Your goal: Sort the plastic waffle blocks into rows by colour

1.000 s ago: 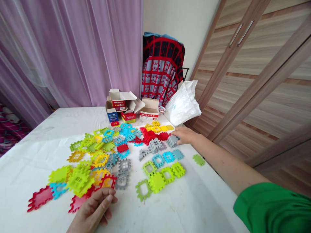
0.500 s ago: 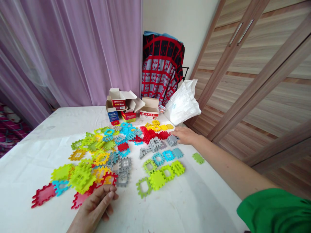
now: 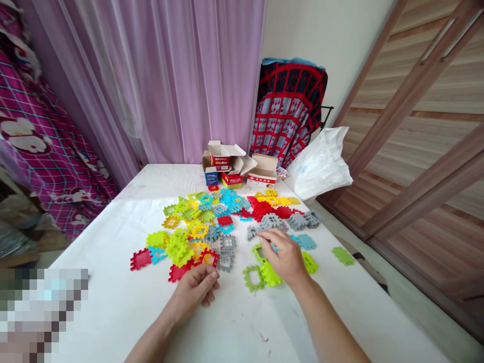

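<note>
My left hand [image 3: 198, 288] rests on the table just in front of a red tile [image 3: 180, 271]. Its fingers are curled in towards the thumb, and nothing shows in them. Over the light-green tiles [image 3: 271, 275] hovers my right hand [image 3: 284, 256], fingers stretched to the left and no piece visible in them. Its fingertips come close to a small grey piece [image 3: 252, 233]. A mixed pile of interlocking plastic tiles in green [image 3: 178, 248], yellow [image 3: 199, 231], blue [image 3: 230, 199] and grey [image 3: 228, 243] spreads left of it. Part of the blue row is hidden behind my right hand.
Beyond the tiles stand several opened small cardboard boxes [image 3: 262, 176]. A white plastic bag [image 3: 319, 164] lies at the far right edge. Red tiles [image 3: 264, 209], yellow tiles [image 3: 283, 200] and grey tiles [image 3: 298, 222] sit in groups. One green tile [image 3: 343, 255] lies near the right edge.
My right hand has come back from the grey tiles at the far right to above the green tiles. The left hand keeps its place by the red tile. The view has turned left.
</note>
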The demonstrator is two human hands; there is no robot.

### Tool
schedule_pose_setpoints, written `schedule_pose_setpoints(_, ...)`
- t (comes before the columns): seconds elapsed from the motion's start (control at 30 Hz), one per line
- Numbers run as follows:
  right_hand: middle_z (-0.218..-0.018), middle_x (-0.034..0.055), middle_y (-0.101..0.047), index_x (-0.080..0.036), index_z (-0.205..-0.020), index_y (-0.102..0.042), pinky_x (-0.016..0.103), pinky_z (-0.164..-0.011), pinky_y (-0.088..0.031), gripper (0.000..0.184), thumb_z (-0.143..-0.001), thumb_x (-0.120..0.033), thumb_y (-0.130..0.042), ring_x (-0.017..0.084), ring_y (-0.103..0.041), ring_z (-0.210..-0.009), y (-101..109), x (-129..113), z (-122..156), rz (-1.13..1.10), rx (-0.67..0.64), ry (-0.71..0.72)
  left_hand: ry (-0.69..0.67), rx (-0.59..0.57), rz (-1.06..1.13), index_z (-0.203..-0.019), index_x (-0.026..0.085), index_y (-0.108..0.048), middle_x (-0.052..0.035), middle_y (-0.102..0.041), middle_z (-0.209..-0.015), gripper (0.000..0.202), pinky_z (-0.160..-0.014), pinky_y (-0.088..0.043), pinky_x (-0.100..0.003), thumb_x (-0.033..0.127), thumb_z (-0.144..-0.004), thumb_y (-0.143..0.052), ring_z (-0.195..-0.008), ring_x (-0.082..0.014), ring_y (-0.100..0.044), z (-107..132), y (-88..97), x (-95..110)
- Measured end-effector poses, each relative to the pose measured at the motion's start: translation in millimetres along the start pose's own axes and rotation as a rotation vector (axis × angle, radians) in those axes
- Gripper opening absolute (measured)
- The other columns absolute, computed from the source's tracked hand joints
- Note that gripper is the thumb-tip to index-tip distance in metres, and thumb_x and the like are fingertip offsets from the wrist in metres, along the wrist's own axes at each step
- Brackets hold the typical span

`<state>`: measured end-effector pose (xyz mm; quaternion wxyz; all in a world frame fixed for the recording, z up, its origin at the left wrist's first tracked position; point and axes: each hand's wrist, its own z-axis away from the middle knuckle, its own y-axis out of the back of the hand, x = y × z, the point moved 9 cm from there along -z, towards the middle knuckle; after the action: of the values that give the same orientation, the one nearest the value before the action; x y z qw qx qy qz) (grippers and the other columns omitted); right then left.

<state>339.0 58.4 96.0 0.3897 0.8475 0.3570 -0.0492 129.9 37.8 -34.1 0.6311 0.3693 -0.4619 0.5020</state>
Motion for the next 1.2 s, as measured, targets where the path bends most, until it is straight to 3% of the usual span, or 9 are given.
schedule_pose_setpoints(0.2, -0.082, 0.0048, -0.070, -0.020, -0.092, -0.068, 0.026, -0.070, -0.051, 0.019, -0.090, -0.016, -0.049, 0.016, -0.065, -0.077, -32.3, -35.3, 22.3, -0.135, 0.106, -0.024, -0.034, 0.010, -0.011, -0.071, 0.018, -0.051, 0.0053, -0.057, -0.058, 0.057, -0.037, -0.040, -0.017, 0.073, -0.061, -0.063, -0.041, -0.0056, -0.051, -1.4, 0.2, 0.7)
schedule_pose_setpoints(0.53, -0.082, 0.0063, -0.070, -0.019, -0.092, -0.070, 0.029, -0.077, -0.046, 0.023, -0.091, -0.018, -0.047, 0.017, -0.063, -0.079, -45.3, -33.6, 30.0, 0.071, 0.052, 0.002, -0.031, 0.011, -0.029, -0.067, 0.019, -0.050, 0.0061, -0.053, -0.052, 0.056, -0.036, -0.037, -0.017, 0.074, -0.064, -0.058, -0.037, -0.0055, -0.049, -2.7, 0.5, -3.1)
schedule_pose_setpoints(0.63, -0.088, 0.0055, -0.070, -0.021, -0.095, -0.069, 0.031, -0.080, -0.043, 0.021, -0.090, -0.017, -0.049, 0.018, -0.061, -0.084, -54.6, -36.5, 19.9, 0.109, -0.091, -0.004, -0.044, 0.019, -0.037, -0.066, 0.018, -0.050, 0.0047, -0.054, -0.053, 0.060, -0.037, -0.039, -0.017, 0.078, -0.065, -0.055, -0.039, -0.0058, -0.049, -1.1, 1.6, -3.8)
schedule_pose_setpoints(0.77, -0.106, 0.0035, -0.067, -0.025, -0.110, -0.063, 0.033, -0.084, -0.039, 0.027, -0.085, -0.018, -0.057, 0.021, -0.056, -0.099, -83.7, -28.8, 6.5, 0.198, -0.486, -0.015, -0.039, 0.038, -0.001, -0.067, 0.018, -0.052, 0.0036, -0.056, -0.055, 0.063, -0.038, -0.039, -0.017, 0.080, -0.063, -0.054, -0.040, -0.0058, -0.050, 0.9, 3.8, -3.5)
schedule_pose_setpoints(0.87, -0.104, 0.0025, -0.066, -0.027, -0.110, -0.062, 0.034, -0.085, -0.036, 0.029, -0.082, -0.019, -0.061, 0.022, -0.053, -0.103, -102.0, -24.1, 4.6, 0.245, -0.708, 0.032, -0.018, 0.061, 0.049, -0.068, 0.018, -0.052, 0.0041, -0.055, -0.055, 0.064, -0.037, -0.038, -0.017, 0.081, -0.061, -0.056, -0.040, -0.0057, -0.050, 1.5, 5.5, -2.7)
schedule_pose_setpoints(1.07, -0.094, 0.0033, -0.065, -0.023, -0.089, -0.063, 0.033, -0.087, -0.032, 0.007, -0.083, -0.019, -0.060, 0.021, -0.053, -0.097, -116.3, -18.5, 5.1, 0.285, -0.821, 0.067, 0.014, 0.075, 0.136, -0.064, 0.018, -0.052, 0.0039, -0.055, -0.053, 0.062, -0.037, -0.038, -0.017, 0.079, -0.058, -0.061, -0.039, -0.0059, -0.050, 1.7, 6.1, -3.5)
schedule_pose_setpoints(1.2, -0.090, 0.0043, -0.065, -0.022, -0.087, -0.066, 0.032, -0.083, -0.033, 0.015, -0.089, -0.020, -0.051, 0.020, -0.054, -0.093, -104.8, -10.4, 0.5, 0.262, -0.792, 0.025, 0.024, 0.080, 0.166, -0.065, 0.018, -0.053, 0.0041, -0.055, -0.052, 0.060, -0.037, -0.039, -0.017, 0.077, -0.058, -0.063, -0.039, -0.0058, -0.049, 1.4, 7.4, -3.7)
